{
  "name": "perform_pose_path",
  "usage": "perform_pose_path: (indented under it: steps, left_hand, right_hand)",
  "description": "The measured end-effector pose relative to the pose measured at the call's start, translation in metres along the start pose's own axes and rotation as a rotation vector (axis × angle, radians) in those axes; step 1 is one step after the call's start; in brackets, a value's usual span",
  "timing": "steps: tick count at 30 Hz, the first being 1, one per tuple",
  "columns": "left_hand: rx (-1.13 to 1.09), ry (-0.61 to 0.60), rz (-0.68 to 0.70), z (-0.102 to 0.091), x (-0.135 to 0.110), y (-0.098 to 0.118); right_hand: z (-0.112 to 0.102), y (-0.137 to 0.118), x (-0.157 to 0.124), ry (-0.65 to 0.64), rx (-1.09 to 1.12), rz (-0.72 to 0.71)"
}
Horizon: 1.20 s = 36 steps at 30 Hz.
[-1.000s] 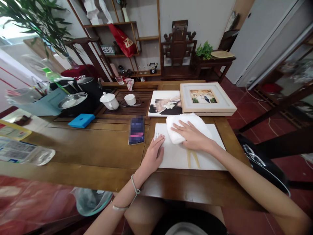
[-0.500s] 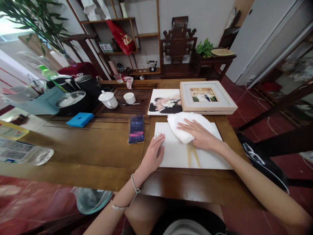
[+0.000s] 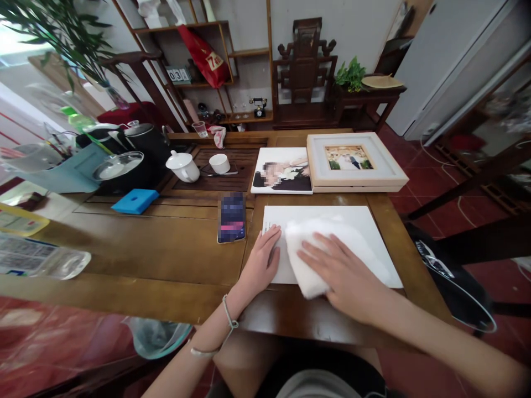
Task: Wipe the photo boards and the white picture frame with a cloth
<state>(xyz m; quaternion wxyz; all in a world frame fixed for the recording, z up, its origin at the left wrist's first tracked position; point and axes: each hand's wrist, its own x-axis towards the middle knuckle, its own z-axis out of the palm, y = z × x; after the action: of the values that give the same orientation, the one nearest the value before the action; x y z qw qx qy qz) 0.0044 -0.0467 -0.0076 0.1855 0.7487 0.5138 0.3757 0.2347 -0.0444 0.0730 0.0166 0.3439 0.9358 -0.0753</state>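
A flat white board (image 3: 332, 218) lies on the wooden table (image 3: 166, 254) in front of me. My right hand (image 3: 346, 271) lies flat, fingers spread, on a white cloth (image 3: 319, 243) pressed against the board's near edge. My left hand (image 3: 259, 262) rests open on the board's left edge, fingers together and stretched out, holding it down. A smartphone (image 3: 231, 217) lies just left of that hand.
Behind the board lie an unframed photo print (image 3: 282, 171) and a white framed picture (image 3: 354, 163). A tea tray with a white teapot (image 3: 182, 167) and cup (image 3: 219, 163), a blue box (image 3: 135, 201) and kettles stand at left. A waste bin (image 3: 155, 337) sits under the table.
My right hand has dragged the cloth from the board's far part toward me to its near edge. The left hand has stayed in place.
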Motion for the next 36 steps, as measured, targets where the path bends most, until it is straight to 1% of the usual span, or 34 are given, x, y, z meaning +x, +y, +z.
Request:
perform_pose_path:
  steps: [3, 5, 6, 8, 11, 13, 15, 17, 18, 20, 23, 25, 26, 28, 31, 34, 36]
  left_hand:
    - [0.014, -0.017, 0.0, 0.0, 0.0, 0.0]
    - [0.022, -0.025, -0.003, 0.0, 0.0, -0.001]
    - [0.024, -0.024, -0.006, 0.001, 0.0, -0.001]
    - [0.027, -0.016, -0.014, 0.001, 0.001, -0.001]
    - [0.023, 0.0, -0.021, 0.002, 0.001, -0.001]
    - [0.021, 0.001, -0.016, 0.003, 0.001, -0.001]
    - [0.024, 0.0, -0.009, 0.003, 0.0, -0.001]
    - [0.032, 0.002, -0.006, 0.003, 0.0, -0.001]
    - [0.036, 0.002, -0.009, 0.003, 0.0, -0.001]
    - [0.041, 0.001, -0.012, 0.003, 0.0, -0.001]
    - [0.042, 0.006, -0.011, 0.003, 0.001, 0.0]
    - [0.041, 0.011, -0.008, 0.003, 0.001, 0.0]
    - [0.042, 0.012, -0.007, 0.003, 0.001, 0.0]
    - [0.047, 0.013, -0.005, 0.003, 0.001, 0.0]
    - [0.053, 0.016, -0.009, 0.003, 0.001, 0.0]
    - [0.045, 0.013, -0.015, 0.002, 0.001, 0.0]
    - [0.04, 0.011, -0.017, 0.002, 0.001, 0.001]
  right_hand:
    - [0.005, 0.029, 0.032, 0.048, -0.057, 0.118]
    - [0.011, 0.035, 0.045, 0.083, -0.102, 0.157]
    - [0.014, 0.033, 0.046, 0.086, -0.118, 0.155]
    - [0.019, 0.017, 0.037, 0.067, -0.132, 0.124]
    - [0.02, -0.017, 0.001, 0.036, -0.101, 0.032]
    - [0.013, -0.033, -0.024, 0.013, -0.038, -0.084]
    - [0.002, -0.036, -0.04, -0.017, 0.036, -0.195]
    - [-0.008, -0.025, -0.041, -0.019, 0.067, -0.223]
    - [-0.011, -0.014, -0.037, -0.001, 0.054, -0.195]
    - [-0.011, 0.011, -0.021, 0.058, -0.018, -0.081]
    - [0.002, 0.047, 0.006, 0.12, -0.132, 0.092]
    - [0.013, 0.059, 0.017, 0.132, -0.156, 0.124]
    - [0.018, 0.06, 0.018, 0.136, -0.157, 0.12]
    - [0.025, 0.051, 0.014, 0.143, -0.157, 0.102]
    - [0.028, 0.02, -0.005, 0.14, -0.161, 0.055]
    - [0.022, -0.011, -0.03, 0.123, -0.103, -0.055]
    - [0.012, -0.017, -0.043, 0.089, -0.011, -0.131]
